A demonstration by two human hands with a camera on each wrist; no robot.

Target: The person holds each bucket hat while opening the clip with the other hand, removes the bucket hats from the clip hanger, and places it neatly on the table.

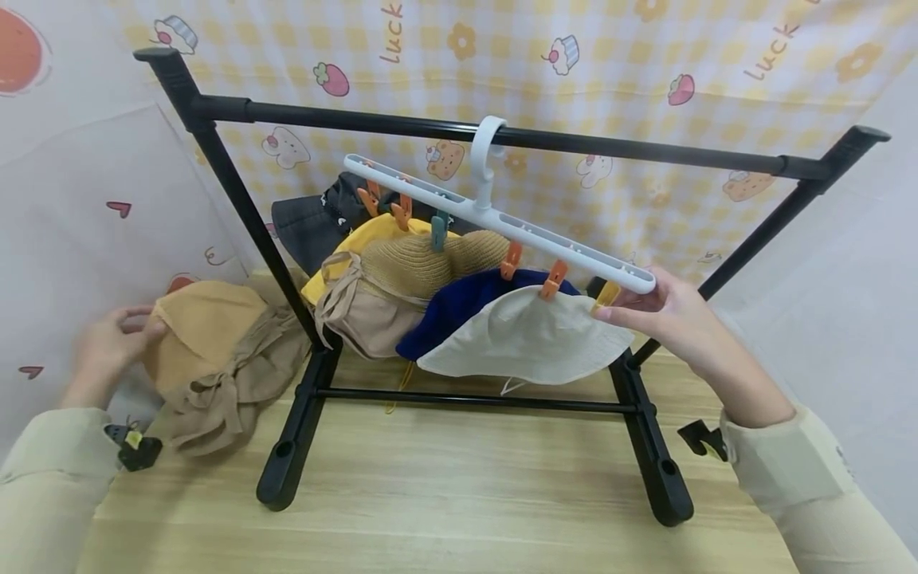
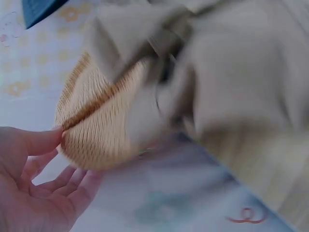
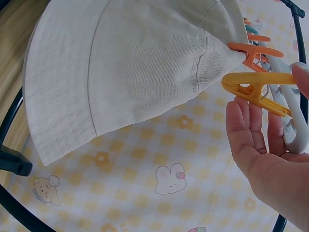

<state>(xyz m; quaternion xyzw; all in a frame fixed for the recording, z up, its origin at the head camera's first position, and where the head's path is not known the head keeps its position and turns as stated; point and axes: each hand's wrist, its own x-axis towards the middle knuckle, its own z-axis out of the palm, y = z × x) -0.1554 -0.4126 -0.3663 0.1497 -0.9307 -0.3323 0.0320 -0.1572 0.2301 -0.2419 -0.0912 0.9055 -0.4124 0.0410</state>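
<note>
My left hand (image 1: 118, 343) pinches the edge of a tan straw hat (image 1: 211, 319) at the left, beside the rack. A loose beige fabric bow (image 1: 215, 391) hangs from that hat, blurred in the left wrist view. My right hand (image 1: 663, 311) is at the right end of the pale hanger (image 1: 574, 251), with thumb and fingers around a yellow clothespin (image 3: 258, 84). The pin's jaws hold no hat. Beside it, an orange clothespin (image 3: 253, 50) clips a white bucket hat (image 3: 145, 63). Further along hang a navy hat (image 1: 448, 311), a straw hat (image 1: 409, 267), a yellow hat (image 1: 366, 235) and a black hat (image 1: 304, 227).
The hanger hooks over the bar of a black rack (image 1: 358, 119) and slopes down to the right. The rack's feet stand on a wooden table (image 1: 466, 478). Behind it hangs a yellow checked cloth (image 1: 610, 48).
</note>
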